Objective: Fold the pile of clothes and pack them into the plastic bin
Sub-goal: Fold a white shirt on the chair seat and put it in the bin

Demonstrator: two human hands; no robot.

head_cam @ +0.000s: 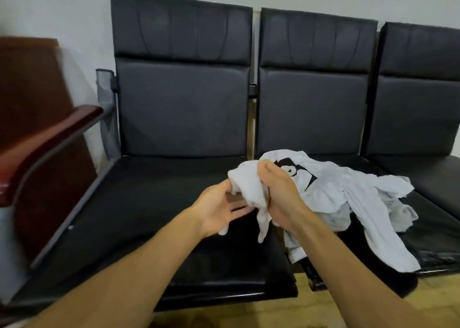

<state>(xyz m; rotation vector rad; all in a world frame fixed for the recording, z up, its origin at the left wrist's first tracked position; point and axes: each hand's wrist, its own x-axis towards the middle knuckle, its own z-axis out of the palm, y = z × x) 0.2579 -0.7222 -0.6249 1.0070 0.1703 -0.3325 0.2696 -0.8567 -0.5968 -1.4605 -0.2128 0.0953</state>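
From the head camera, both bare forearms reach out over a black padded bench (181,103) of joined seats. The right hand (278,195) is closed in a fist-like grip round a bunched white garment (249,185), its fingers curled over the top of the cloth and its knuckles turned away from the camera. The left hand (219,208) lies palm up just beside it, loosely open, its fingers nearly straight under the hanging cloth and its thumb touching the bundle's near edge. Two loose ends of the garment dangle below the hands, above the front right part of the left seat (124,215). The pile of white clothes (348,195) lies crumpled on the middle seat (430,235), from its back left corner forward, and one long piece spills over that seat's front edge. On top of the pile, near the right hand's knuckles, a black print (296,173) shows on white fabric; it looks like a figure, and no letters can be read. A brown wooden armchair (49,133) stands to the left of the bench, and yellowish flooring (323,305) shows below the seats.
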